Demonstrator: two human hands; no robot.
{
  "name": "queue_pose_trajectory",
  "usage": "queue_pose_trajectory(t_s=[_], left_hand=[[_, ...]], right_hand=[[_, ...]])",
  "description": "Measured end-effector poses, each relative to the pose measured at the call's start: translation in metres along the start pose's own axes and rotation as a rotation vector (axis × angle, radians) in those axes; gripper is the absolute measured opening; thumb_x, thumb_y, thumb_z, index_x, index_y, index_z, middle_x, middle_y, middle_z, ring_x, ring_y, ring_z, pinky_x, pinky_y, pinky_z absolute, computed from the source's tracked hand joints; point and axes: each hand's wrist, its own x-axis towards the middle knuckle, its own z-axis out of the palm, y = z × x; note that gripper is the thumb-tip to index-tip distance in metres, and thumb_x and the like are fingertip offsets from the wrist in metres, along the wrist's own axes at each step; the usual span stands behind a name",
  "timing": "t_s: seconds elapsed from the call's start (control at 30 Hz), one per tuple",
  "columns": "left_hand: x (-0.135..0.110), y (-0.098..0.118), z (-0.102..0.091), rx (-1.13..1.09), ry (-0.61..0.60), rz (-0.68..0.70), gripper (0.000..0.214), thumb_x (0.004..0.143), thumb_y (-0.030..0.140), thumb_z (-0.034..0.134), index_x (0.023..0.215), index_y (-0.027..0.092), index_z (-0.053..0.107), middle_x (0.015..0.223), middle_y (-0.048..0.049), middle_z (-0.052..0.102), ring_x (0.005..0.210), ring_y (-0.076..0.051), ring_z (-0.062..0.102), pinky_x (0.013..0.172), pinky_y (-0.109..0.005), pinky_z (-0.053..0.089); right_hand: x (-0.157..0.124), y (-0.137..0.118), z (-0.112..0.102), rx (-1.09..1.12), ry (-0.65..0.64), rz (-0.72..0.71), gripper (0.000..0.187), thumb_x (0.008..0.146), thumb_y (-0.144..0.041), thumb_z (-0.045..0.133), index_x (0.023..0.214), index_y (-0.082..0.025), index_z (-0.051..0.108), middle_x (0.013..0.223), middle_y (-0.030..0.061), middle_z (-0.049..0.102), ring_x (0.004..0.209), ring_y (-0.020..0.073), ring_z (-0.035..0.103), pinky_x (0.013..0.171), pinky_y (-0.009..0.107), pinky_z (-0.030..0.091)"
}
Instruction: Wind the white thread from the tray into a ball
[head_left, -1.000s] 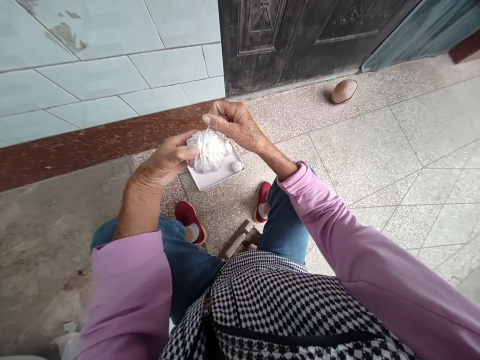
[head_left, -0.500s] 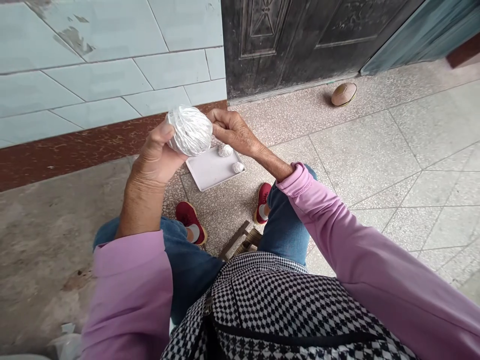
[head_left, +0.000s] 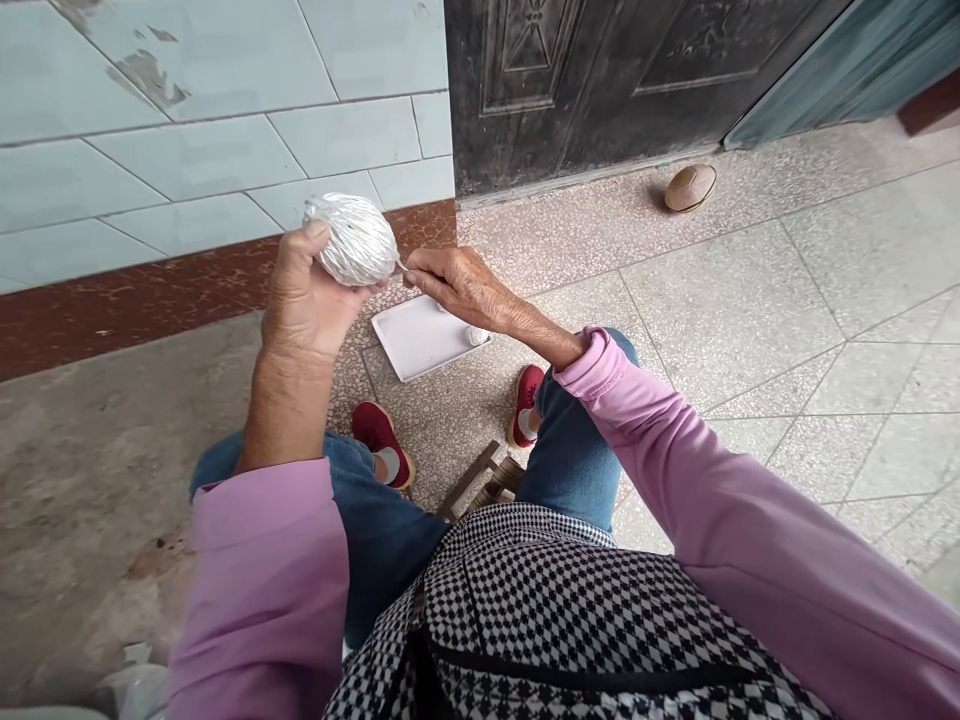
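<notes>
My left hand (head_left: 307, 290) is closed around a ball of shiny white cord (head_left: 352, 240), with the thumb on its left side and the fingers beneath. From the ball's right side a short strand of cord (head_left: 401, 266) runs to my right hand (head_left: 461, 285), whose thumb and forefinger pinch it. Below the hands a shallow white tray (head_left: 416, 355) lies on the floor. A small white ball (head_left: 477, 336) sits in its right corner, and another small ball is mostly hidden behind my right hand.
A tiled wall (head_left: 210, 170) stands ahead on the left, beside a dark carved door (head_left: 585, 90). On the speckled floor near the door lies a worn ball (head_left: 690, 188). Part of a low wooden stool (head_left: 480, 480) shows between my legs. A whitish bag (head_left: 139, 685) is at the lower left.
The cord ball in my left hand has moved left and turned slightly. My right hand has come down and away from it, with a short strand now showing between them.
</notes>
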Motion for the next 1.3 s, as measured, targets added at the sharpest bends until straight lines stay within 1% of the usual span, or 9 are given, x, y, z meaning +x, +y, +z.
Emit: queue_pose_trajectory(t_s=[0.13, 0.23, 0.4, 0.57, 0.77, 0.93, 1.1, 1.2, 1.3], left_hand=[[0.008, -0.010, -0.011, 0.096, 0.003, 0.067, 0.077, 0.079, 0.079, 0.108, 0.123, 0.030, 0.068, 0.150, -0.0113, 0.084, 0.157, -0.046, 0.068, 0.115, -0.066, 0.071], [0.013, -0.017, -0.016, 0.189, 0.059, 0.071, 0.088, 0.072, 0.073, 0.119, 0.128, 0.030, 0.066, 0.136, -0.0080, 0.085, 0.142, -0.041, 0.074, 0.112, -0.063, 0.071], [0.009, -0.018, -0.007, 0.256, 0.049, 0.023, 0.087, 0.061, 0.061, 0.121, 0.125, 0.024, 0.076, 0.127, -0.0099, 0.089, 0.120, -0.033, 0.080, 0.097, -0.045, 0.070], [-0.005, -0.007, 0.009, 0.243, -0.079, -0.099, 0.066, 0.065, 0.045, 0.111, 0.123, 0.020, 0.090, 0.124, -0.0111, 0.093, 0.106, -0.026, 0.081, 0.086, -0.033, 0.064], [-0.012, 0.000, 0.010, 0.268, -0.276, -0.214, 0.055, 0.075, 0.052, 0.105, 0.119, 0.021, 0.096, 0.116, -0.0157, 0.090, 0.100, -0.032, 0.082, 0.079, -0.040, 0.064], [-0.015, 0.001, 0.006, 0.225, -0.379, -0.256, 0.065, 0.073, 0.061, 0.106, 0.122, 0.019, 0.097, 0.111, -0.0186, 0.089, 0.106, -0.043, 0.088, 0.088, -0.051, 0.073], [-0.010, -0.003, 0.002, 0.104, -0.462, -0.167, 0.071, 0.071, 0.068, 0.113, 0.119, 0.019, 0.096, 0.109, -0.0181, 0.088, 0.096, -0.039, 0.087, 0.080, -0.047, 0.074], [-0.006, -0.007, 0.001, 0.017, -0.477, -0.120, 0.075, 0.069, 0.070, 0.116, 0.121, 0.021, 0.095, 0.110, -0.0162, 0.086, 0.093, -0.037, 0.086, 0.078, -0.046, 0.075], [-0.003, -0.009, 0.005, -0.061, -0.436, -0.093, 0.079, 0.067, 0.070, 0.116, 0.125, 0.021, 0.093, 0.112, -0.0159, 0.087, 0.102, -0.041, 0.089, 0.089, -0.054, 0.080]], right_hand=[[-0.010, -0.015, -0.001, -0.053, -0.090, -0.017, 0.051, 0.134, -0.038, 0.075, 0.089, -0.027, 0.055, 0.090, 0.0061, 0.069, 0.098, 0.0268, 0.070, 0.099, 0.039, 0.060], [-0.013, -0.020, -0.004, -0.060, -0.154, -0.089, 0.042, 0.137, -0.033, 0.067, 0.096, -0.025, 0.059, 0.097, 0.0055, 0.071, 0.094, 0.0243, 0.065, 0.101, 0.040, 0.059], [-0.011, -0.019, -0.020, -0.027, -0.043, -0.022, 0.055, 0.135, -0.068, 0.073, 0.098, -0.028, 0.067, 0.098, 0.0068, 0.073, 0.103, 0.0282, 0.073, 0.091, 0.039, 0.065], [-0.008, -0.012, -0.032, 0.007, 0.041, 0.006, 0.060, 0.130, -0.074, 0.079, 0.094, -0.028, 0.066, 0.095, 0.0067, 0.071, 0.109, 0.0287, 0.078, 0.089, 0.038, 0.070], [-0.002, -0.008, -0.033, 0.111, 0.113, 0.012, 0.063, 0.124, -0.067, 0.092, 0.086, -0.028, 0.060, 0.088, 0.0032, 0.065, 0.098, 0.0232, 0.073, 0.083, 0.032, 0.070], [0.001, -0.007, -0.032, 0.205, 0.120, 0.033, 0.059, 0.130, -0.053, 0.087, 0.088, -0.026, 0.057, 0.086, 0.0007, 0.062, 0.089, 0.0181, 0.065, 0.079, 0.031, 0.067], [0.007, 0.000, -0.024, 0.262, 0.113, 0.061, 0.069, 0.124, -0.079, 0.090, 0.086, -0.029, 0.061, 0.081, 0.0014, 0.061, 0.092, 0.0209, 0.068, 0.079, 0.034, 0.063], [0.010, 0.005, -0.017, 0.286, 0.113, 0.059, 0.067, 0.125, -0.084, 0.084, 0.095, -0.028, 0.064, 0.083, 0.0001, 0.056, 0.088, 0.0202, 0.060, 0.078, 0.036, 0.057], [0.010, 0.010, -0.011, 0.287, 0.130, 0.045, 0.066, 0.127, -0.088, 0.076, 0.104, -0.028, 0.060, 0.086, -0.0010, 0.047, 0.083, 0.0216, 0.049, 0.078, 0.038, 0.051]])
